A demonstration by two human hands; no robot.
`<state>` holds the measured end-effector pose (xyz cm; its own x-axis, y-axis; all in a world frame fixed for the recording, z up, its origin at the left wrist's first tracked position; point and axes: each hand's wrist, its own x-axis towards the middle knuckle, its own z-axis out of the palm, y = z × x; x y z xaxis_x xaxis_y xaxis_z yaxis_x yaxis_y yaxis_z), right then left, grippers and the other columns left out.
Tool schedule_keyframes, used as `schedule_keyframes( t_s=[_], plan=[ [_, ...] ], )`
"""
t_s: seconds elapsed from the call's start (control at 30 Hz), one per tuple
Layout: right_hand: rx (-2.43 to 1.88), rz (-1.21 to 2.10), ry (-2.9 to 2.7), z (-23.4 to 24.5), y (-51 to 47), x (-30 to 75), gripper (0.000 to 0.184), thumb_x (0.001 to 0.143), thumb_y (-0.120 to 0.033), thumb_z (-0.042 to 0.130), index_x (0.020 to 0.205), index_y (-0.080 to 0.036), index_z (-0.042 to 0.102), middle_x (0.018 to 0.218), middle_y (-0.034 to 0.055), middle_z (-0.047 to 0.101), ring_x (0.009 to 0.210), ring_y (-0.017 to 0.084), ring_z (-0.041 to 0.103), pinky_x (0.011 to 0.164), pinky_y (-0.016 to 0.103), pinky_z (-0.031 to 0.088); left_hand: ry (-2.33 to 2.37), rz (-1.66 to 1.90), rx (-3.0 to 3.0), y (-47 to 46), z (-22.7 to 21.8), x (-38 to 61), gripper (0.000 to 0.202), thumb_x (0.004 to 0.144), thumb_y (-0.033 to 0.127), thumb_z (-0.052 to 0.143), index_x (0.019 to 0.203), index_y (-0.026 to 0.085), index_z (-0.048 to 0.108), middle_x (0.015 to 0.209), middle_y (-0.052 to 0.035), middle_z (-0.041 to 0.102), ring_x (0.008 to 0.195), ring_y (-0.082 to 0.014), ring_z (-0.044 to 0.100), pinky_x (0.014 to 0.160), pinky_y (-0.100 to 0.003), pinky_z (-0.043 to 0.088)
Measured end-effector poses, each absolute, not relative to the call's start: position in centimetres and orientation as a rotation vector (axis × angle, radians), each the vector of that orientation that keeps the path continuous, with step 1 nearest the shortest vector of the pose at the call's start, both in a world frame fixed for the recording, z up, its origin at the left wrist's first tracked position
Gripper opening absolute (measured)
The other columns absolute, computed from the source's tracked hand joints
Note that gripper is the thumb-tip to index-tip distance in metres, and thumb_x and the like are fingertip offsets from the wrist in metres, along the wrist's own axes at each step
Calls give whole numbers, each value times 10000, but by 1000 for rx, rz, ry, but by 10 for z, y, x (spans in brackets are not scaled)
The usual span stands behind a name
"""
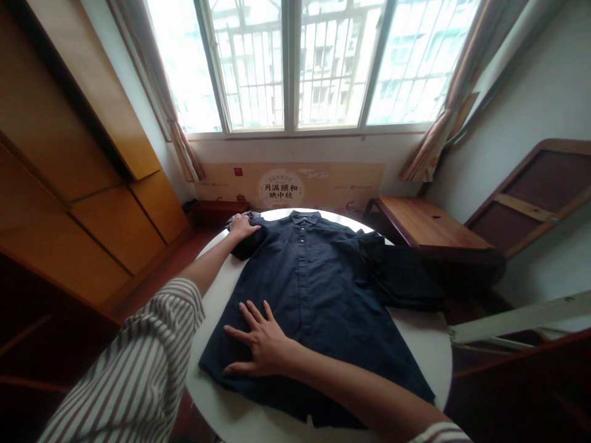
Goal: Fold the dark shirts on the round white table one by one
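A dark navy button-up shirt (318, 295) lies spread flat, front up, on a round white table (429, 351), collar toward the window. My left hand (241, 226) reaches to the far left and rests on the shirt's left sleeve, fingers curled over the bunched cloth. My right hand (258, 341) crosses over and lies flat on the lower left part of the shirt, fingers spread. The shirt's right sleeve (406, 277) hangs off the table's right side.
A wooden side table (425, 224) stands at the back right. Wooden cabinets (92, 203) line the left wall. A printed cardboard panel (286, 184) leans under the window. A framed wooden board (535, 197) leans at the right.
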<state>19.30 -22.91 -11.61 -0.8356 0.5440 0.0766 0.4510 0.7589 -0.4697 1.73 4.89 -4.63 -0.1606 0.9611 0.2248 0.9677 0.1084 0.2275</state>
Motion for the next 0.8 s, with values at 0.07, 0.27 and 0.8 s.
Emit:
schedule_keyframes(
  t_s=[0.07, 0.27, 0.8],
  plan=[
    [-784, 662, -2748, -114, -231, 194, 851, 833, -790, 453, 1530, -317, 332, 1640, 142, 45, 1497, 374, 30, 1149, 651, 3, -2369, -600, -1975, 55, -46, 14, 659, 689, 620, 737, 1140, 150, 644, 1328, -231, 531, 1283, -427, 464, 1027, -474, 415],
    [-784, 662, -2740, -114, -230, 193, 824, 852, -767, 454, 1529, -313, 335, 1640, 139, 43, 1498, 371, 21, 1149, 650, -1, -2585, -849, -1946, 72, -40, -8, 604, 634, 470, 832, 1072, 96, 649, 1190, -240, 647, 1190, -384, 576, 980, -429, 455],
    [-755, 657, -2735, -119, -230, 193, 839, 848, -763, 464, 1535, -303, 323, 1641, 143, 26, 1497, 377, 3, 1143, 661, -10, -2313, -1104, -1811, 70, -15, -26, 294, 875, 174, 551, 1166, 138, 571, 1185, -152, 624, 1166, -262, 562, 1030, -379, 412]
  ],
)
